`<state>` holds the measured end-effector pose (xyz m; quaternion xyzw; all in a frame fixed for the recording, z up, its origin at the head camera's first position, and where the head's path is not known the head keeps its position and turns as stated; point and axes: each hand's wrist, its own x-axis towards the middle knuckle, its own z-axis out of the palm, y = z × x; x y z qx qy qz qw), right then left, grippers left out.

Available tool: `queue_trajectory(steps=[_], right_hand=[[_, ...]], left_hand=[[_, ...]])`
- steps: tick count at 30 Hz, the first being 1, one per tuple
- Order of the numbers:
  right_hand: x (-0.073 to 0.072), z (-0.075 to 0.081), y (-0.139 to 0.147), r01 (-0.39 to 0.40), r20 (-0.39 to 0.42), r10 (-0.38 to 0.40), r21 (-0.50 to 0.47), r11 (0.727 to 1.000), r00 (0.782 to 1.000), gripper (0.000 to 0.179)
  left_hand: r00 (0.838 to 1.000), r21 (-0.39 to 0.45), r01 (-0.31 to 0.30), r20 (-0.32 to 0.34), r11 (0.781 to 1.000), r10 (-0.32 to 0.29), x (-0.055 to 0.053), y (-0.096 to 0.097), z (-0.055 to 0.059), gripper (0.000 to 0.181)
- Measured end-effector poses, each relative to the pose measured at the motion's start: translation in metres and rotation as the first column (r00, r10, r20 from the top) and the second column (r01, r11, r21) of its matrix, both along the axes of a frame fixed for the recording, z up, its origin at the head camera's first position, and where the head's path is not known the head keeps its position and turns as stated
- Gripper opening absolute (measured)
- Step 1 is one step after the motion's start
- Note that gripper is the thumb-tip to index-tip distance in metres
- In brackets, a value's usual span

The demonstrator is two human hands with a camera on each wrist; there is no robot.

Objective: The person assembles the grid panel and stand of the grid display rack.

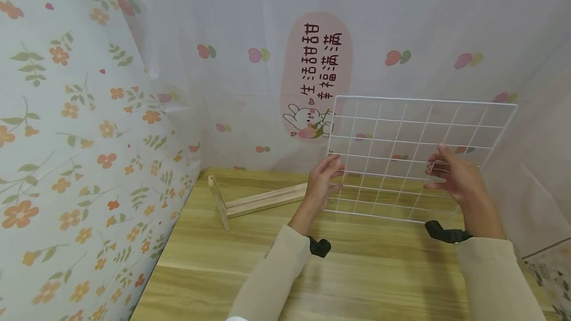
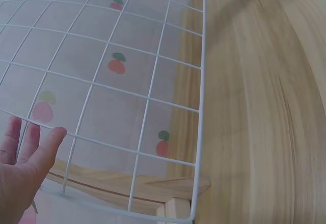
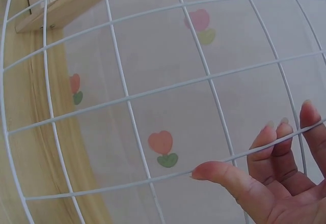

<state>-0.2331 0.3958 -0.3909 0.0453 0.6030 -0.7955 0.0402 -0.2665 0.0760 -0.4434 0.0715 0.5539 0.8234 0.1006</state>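
Observation:
A white wire grid panel is held upright and slightly tilted over the table, between both hands. My left hand grips its left edge, with the thumb and fingertips on a wire, as the left wrist view also shows. On the far side, my right hand holds the panel near its right edge. The right wrist view has the right thumb along one wire and the other fingers curled behind it. Left of the panel, a wooden stand with a grooved rail and a crosspiece lies on the table, partly hidden by the left hand.
The wood-grain table spreads beneath the hands. A white curtain with fruit prints and a pink lettered patch hangs behind it, close to the panel. Flowered cloth borders the left side. Each wrist wears a black band.

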Motion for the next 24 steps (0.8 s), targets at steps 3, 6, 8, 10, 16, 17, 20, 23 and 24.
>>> queue_trajectory(steps=[3, 6, 8, 10, 16, 17, 20, 23, 24], right_hand=[[-0.001, 0.001, -0.003, 0.017, 0.0, -0.017, 0.024, 1.0, 1.0, 0.036], [-0.001, 0.003, -0.006, 0.027, 0.001, -0.027, 0.038, 0.999, 1.0, 0.035], [-0.001, 0.004, -0.008, 0.023, -0.001, -0.023, 0.037, 0.999, 1.0, 0.035], [-0.002, 0.005, -0.01, 0.015, -0.003, -0.015, 0.03, 0.999, 1.0, 0.035], [-0.004, 0.007, -0.014, 0.008, -0.02, -0.008, 0.012, 1.0, 1.0, 0.035], [-0.004, 0.007, -0.014, 0.01, -0.023, -0.01, 0.008, 1.0, 1.0, 0.035], [-0.004, 0.008, -0.016, 0.01, -0.033, -0.01, -0.016, 1.0, 0.999, 0.034], [-0.005, 0.009, -0.018, 0.004, -0.04, -0.006, -0.043, 0.999, 0.999, 0.034], [-0.006, 0.01, -0.019, 0.003, -0.041, -0.005, -0.05, 0.999, 0.999, 0.034]], left_hand=[[1.0, -0.003, 0.004, -0.017, 1.0, -0.004, 0.0, -0.002, 0.001, 0.041], [0.999, -0.014, 0.006, -0.034, 1.0, -0.006, 0.0, -0.005, 0.002, 0.04], [0.999, -0.016, -0.001, -0.036, 1.0, 0.0, 0.0, -0.007, 0.002, 0.04], [0.999, -0.016, -0.004, -0.038, 1.0, 0.003, 0.0, -0.008, 0.002, 0.041], [0.998, -0.016, -0.016, -0.065, 1.0, 0.015, -0.001, -0.012, 0.005, 0.047], [0.998, -0.021, -0.019, -0.068, 1.0, 0.018, -0.001, -0.013, 0.005, 0.047], [0.996, -0.029, -0.027, -0.08, 0.999, 0.025, -0.001, -0.014, 0.007, 0.047], [0.995, -0.043, -0.034, -0.09, 0.999, 0.03, -0.001, -0.017, 0.01, 0.046], [0.995, -0.044, -0.037, -0.095, 0.998, 0.033, -0.001, -0.018, 0.01, 0.046]])
